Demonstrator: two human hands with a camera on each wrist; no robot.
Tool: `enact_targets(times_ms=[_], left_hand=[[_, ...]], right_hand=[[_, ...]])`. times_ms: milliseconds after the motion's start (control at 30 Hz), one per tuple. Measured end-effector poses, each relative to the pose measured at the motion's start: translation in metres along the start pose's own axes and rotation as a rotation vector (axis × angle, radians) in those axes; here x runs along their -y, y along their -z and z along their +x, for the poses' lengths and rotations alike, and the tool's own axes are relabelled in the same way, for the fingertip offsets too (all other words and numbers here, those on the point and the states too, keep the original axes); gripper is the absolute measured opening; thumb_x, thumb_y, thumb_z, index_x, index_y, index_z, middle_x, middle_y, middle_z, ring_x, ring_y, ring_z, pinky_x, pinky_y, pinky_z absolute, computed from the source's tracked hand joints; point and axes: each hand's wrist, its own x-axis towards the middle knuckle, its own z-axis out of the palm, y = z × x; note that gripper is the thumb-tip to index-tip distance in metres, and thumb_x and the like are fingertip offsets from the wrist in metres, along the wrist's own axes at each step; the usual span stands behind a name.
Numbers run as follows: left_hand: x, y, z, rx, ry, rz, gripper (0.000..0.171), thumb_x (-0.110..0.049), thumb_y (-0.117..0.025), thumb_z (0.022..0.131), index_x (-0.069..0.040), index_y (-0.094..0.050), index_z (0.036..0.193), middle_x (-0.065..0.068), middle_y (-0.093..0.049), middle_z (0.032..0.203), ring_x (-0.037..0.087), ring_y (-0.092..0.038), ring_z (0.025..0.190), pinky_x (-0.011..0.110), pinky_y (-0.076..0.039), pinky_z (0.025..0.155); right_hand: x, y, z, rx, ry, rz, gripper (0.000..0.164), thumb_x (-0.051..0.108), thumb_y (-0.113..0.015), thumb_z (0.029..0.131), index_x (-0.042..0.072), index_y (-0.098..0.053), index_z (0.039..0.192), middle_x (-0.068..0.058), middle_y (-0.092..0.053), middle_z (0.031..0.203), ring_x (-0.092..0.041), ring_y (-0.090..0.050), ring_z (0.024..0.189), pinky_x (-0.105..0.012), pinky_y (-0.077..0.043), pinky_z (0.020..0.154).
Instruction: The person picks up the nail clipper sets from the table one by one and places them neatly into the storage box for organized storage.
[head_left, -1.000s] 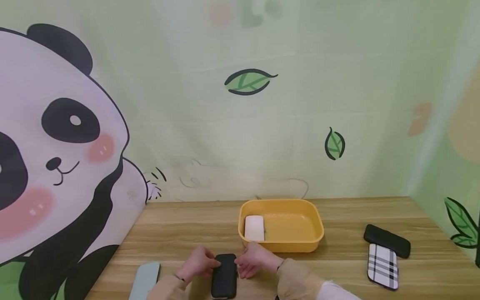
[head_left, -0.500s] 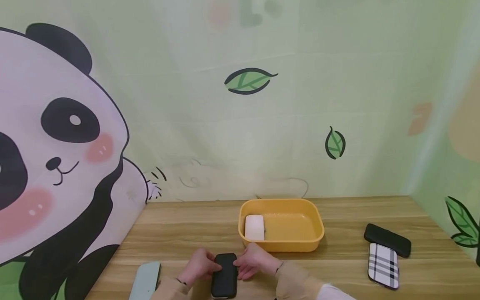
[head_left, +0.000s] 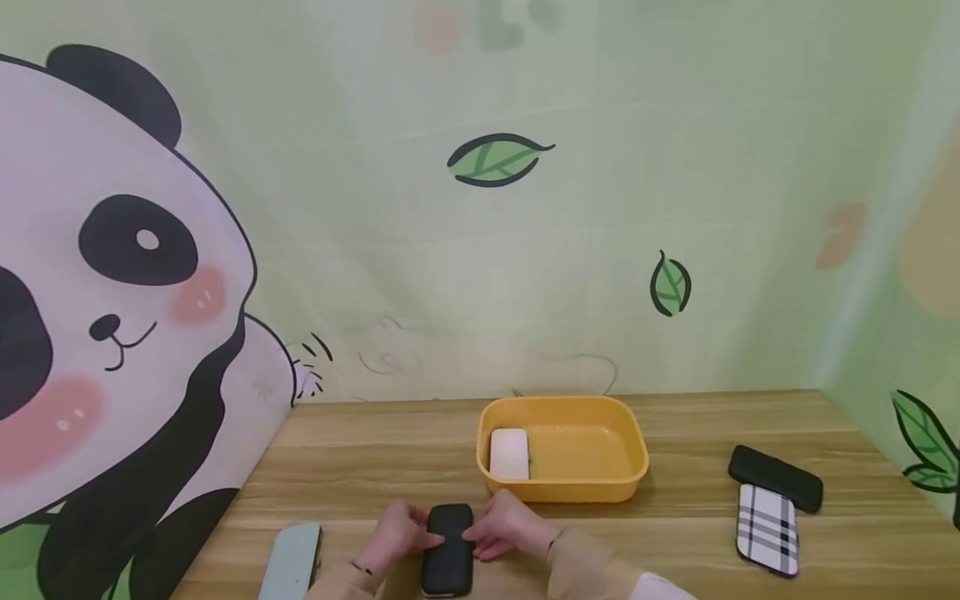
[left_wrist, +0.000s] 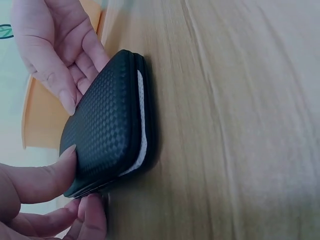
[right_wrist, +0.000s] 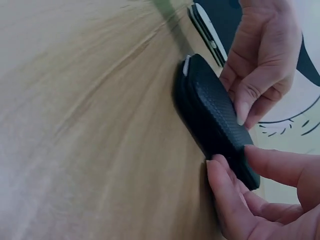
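A black glasses case (head_left: 447, 560) with a woven-textured lid lies on the table between my two hands. A strip of white (left_wrist: 142, 117) shows in the seam at its near end. From the left side, my left hand (head_left: 393, 533) pinches the case, thumb on the lid and fingers at the side edge. Opposite it, my right hand (head_left: 512, 527) also pinches it, with the thumb on top and the fingertips low along the edge, as the right wrist view shows. The lid lies down along the seam.
Behind the hands stands a yellow bin (head_left: 562, 492) with a white case (head_left: 509, 454) in its left end. A pale green case (head_left: 291, 560) lies at left. Over at right, a plaid case (head_left: 767, 529) lies against a black case (head_left: 776, 477).
My right thumb has come inward from the edge onto the lid of the black glasses case. My left hand has shifted very slightly; the case stays about where it was.
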Motion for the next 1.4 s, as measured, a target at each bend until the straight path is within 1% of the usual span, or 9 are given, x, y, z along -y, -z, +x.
enact_targets(times_ms=[133,500,667,900,967,1067,1167,1300,1400], left_hand=[[0.0,0.0,-0.001,0.012,0.051,-0.072,0.021,0.004,-0.076,0.066,0.01,-0.059,0.077,0.003,-0.051,0.065,0.012,-0.05,0.055,0.024,-0.046,0.05],[0.001,0.002,-0.001,-0.001,0.041,-0.118,0.024,0.006,-0.076,0.066,0.013,-0.059,0.081,0.003,-0.055,0.065,0.012,-0.051,0.054,0.025,-0.046,0.048],[0.002,0.002,-0.002,-0.011,0.039,-0.106,0.024,0.005,-0.076,0.066,0.012,-0.06,0.081,0.003,-0.054,0.065,0.012,-0.051,0.054,0.025,-0.046,0.048],[0.007,0.003,-0.002,-0.048,-0.028,-0.03,0.026,0.001,-0.077,0.066,0.011,-0.059,0.082,0.007,-0.057,0.068,0.016,-0.053,0.061,0.028,-0.047,0.053],[0.008,0.003,-0.002,-0.047,-0.028,-0.036,0.026,0.0,-0.077,0.067,0.011,-0.059,0.082,0.007,-0.058,0.068,0.017,-0.054,0.061,0.028,-0.047,0.054],[0.009,0.003,-0.002,-0.035,-0.004,-0.058,0.027,0.0,-0.076,0.067,0.011,-0.058,0.083,0.006,-0.057,0.069,0.016,-0.053,0.061,0.027,-0.046,0.053],[0.009,0.003,-0.004,-0.012,0.026,-0.135,0.027,0.002,-0.075,0.068,0.012,-0.056,0.085,0.008,-0.059,0.07,0.016,-0.055,0.06,0.028,-0.048,0.053],[0.01,0.002,-0.006,0.0,0.032,-0.223,0.028,0.005,-0.074,0.068,0.014,-0.054,0.086,0.011,-0.06,0.07,0.017,-0.056,0.06,0.029,-0.049,0.053],[0.011,0.002,-0.006,-0.002,0.041,-0.231,0.029,0.005,-0.074,0.068,0.014,-0.055,0.087,0.01,-0.06,0.07,0.016,-0.056,0.06,0.028,-0.049,0.053]], right_hand=[[0.0,-0.003,0.0,-0.023,0.014,-0.034,0.009,-0.002,-0.07,0.075,-0.002,-0.062,0.07,-0.01,-0.059,0.058,-0.016,-0.059,0.052,-0.031,-0.051,0.052],[0.003,-0.006,0.002,-0.044,0.002,-0.003,0.007,-0.005,-0.069,0.075,-0.007,-0.062,0.074,-0.013,-0.06,0.064,-0.02,-0.06,0.055,-0.034,-0.052,0.054],[0.001,-0.007,0.003,-0.043,-0.009,0.005,0.008,-0.005,-0.069,0.075,-0.006,-0.062,0.072,-0.012,-0.06,0.063,-0.019,-0.059,0.055,-0.033,-0.052,0.054],[0.002,-0.008,0.003,-0.044,-0.038,0.007,0.009,-0.002,-0.069,0.077,-0.003,-0.06,0.073,-0.013,-0.061,0.064,-0.019,-0.06,0.056,-0.033,-0.052,0.053],[0.002,-0.008,0.004,-0.046,-0.039,0.006,0.01,-0.002,-0.069,0.077,-0.003,-0.06,0.072,-0.013,-0.061,0.064,-0.02,-0.06,0.056,-0.034,-0.052,0.054],[0.0,-0.009,0.006,-0.045,-0.047,0.002,0.009,-0.001,-0.069,0.077,-0.003,-0.061,0.073,-0.012,-0.061,0.064,-0.019,-0.06,0.056,-0.033,-0.052,0.054],[-0.002,-0.01,0.006,-0.05,-0.056,0.005,0.009,0.001,-0.068,0.078,-0.004,-0.061,0.077,-0.011,-0.06,0.064,-0.018,-0.059,0.055,-0.033,-0.052,0.054],[-0.004,-0.01,0.008,-0.054,-0.069,0.015,0.012,0.002,-0.069,0.078,-0.006,-0.061,0.082,-0.01,-0.059,0.065,-0.017,-0.058,0.053,-0.033,-0.052,0.053],[-0.008,-0.009,0.012,-0.034,-0.068,0.043,0.016,0.003,-0.071,0.076,-0.008,-0.062,0.084,-0.012,-0.06,0.065,-0.017,-0.058,0.053,-0.032,-0.052,0.052]])
